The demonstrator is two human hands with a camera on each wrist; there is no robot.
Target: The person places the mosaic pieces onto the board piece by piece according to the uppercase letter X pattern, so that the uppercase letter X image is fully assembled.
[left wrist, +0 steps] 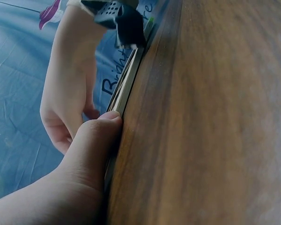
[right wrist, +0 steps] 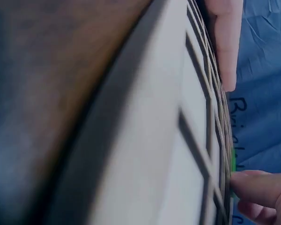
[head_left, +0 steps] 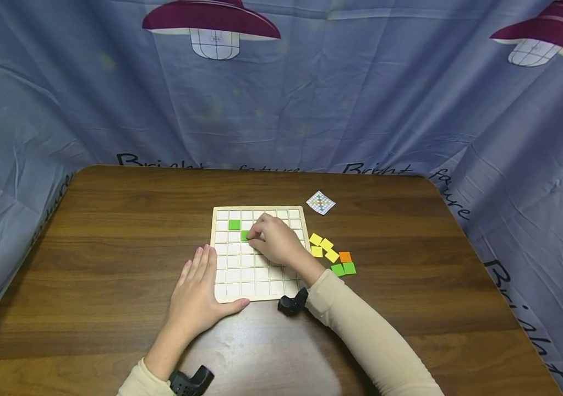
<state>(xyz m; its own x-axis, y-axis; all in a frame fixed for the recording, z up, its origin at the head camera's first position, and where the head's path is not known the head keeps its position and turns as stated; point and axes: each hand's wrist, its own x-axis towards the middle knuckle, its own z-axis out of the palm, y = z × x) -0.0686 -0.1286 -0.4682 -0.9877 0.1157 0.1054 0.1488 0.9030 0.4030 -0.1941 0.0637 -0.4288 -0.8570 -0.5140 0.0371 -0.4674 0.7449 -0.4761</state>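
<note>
A square wooden grid board (head_left: 233,275) with white cells lies on the table. My left hand (head_left: 196,300) braces it at the lower left corner, straight fingers along the left edge and thumb (left wrist: 110,123) at the near edge. Over the upper middle of the board, my right hand (head_left: 278,240) pinches a green square tile (head_left: 244,235) between thumb and fingertips, right at a cell. The fingers partly cover that tile; its green edge (right wrist: 233,161) shows in the right wrist view. Diagonally up and left of it, another green tile (head_left: 234,224) sits in a cell.
Right of the board lie several yellow tiles (head_left: 327,244), an orange tile (head_left: 345,257) and two green tiles (head_left: 349,268). A small card with a coloured grid pattern (head_left: 321,202) is beyond the board's far right corner. A blue curtain (head_left: 311,110) surrounds the wooden table (head_left: 127,231).
</note>
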